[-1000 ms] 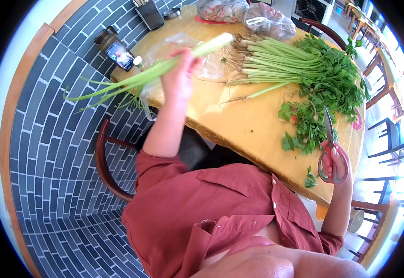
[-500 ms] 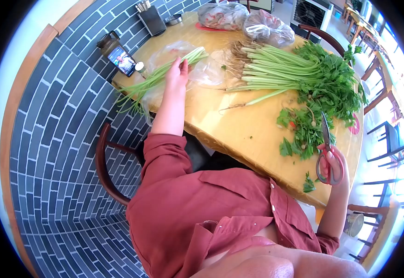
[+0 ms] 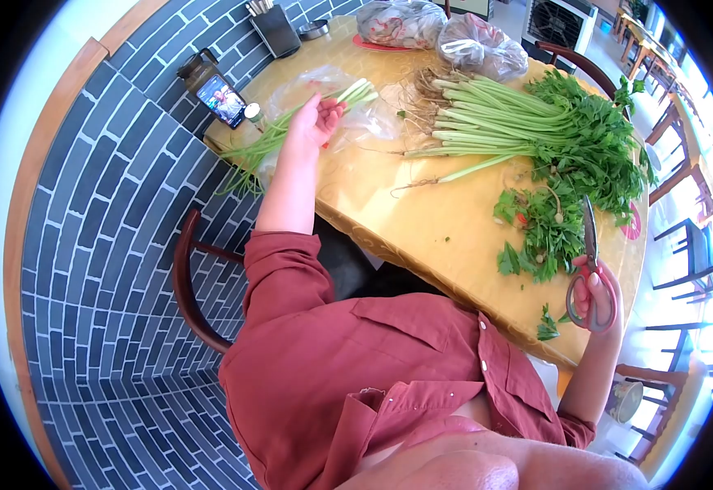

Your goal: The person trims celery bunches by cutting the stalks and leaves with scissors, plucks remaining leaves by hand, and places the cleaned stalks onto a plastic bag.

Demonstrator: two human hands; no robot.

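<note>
My left hand [image 3: 317, 118] is turned partly palm up with its fingers loosely curled and apart, and nothing shows in it. Directly behind it lies a small bunch of green celery stalks [image 3: 360, 92] on a clear plastic bag [image 3: 336, 79]; their thin ends hang over the table's left edge. On the right, my right hand [image 3: 595, 296] grips a pair of scissors [image 3: 591, 237] by the handles, blades pointing away from me. Cut celery leaves [image 3: 554, 237] lie just beyond it. A big bunch of celery [image 3: 495, 114], roots at the left and leaves at the right, spreads across the table.
Two filled plastic bags [image 3: 401, 24] stand at the back of the yellow table [image 3: 422, 229]. At the left are a phone [image 3: 222, 102] leaning on a dark jug [image 3: 196, 67], a small white-capped bottle [image 3: 253, 113] and a chopstick holder [image 3: 276, 33]. A brick-patterned wall closes the left side.
My left hand has let go of the celery stalks and turned its palm upward, drawing slightly toward me. The scissors stay in my right hand. The whole view has shifted a little.
</note>
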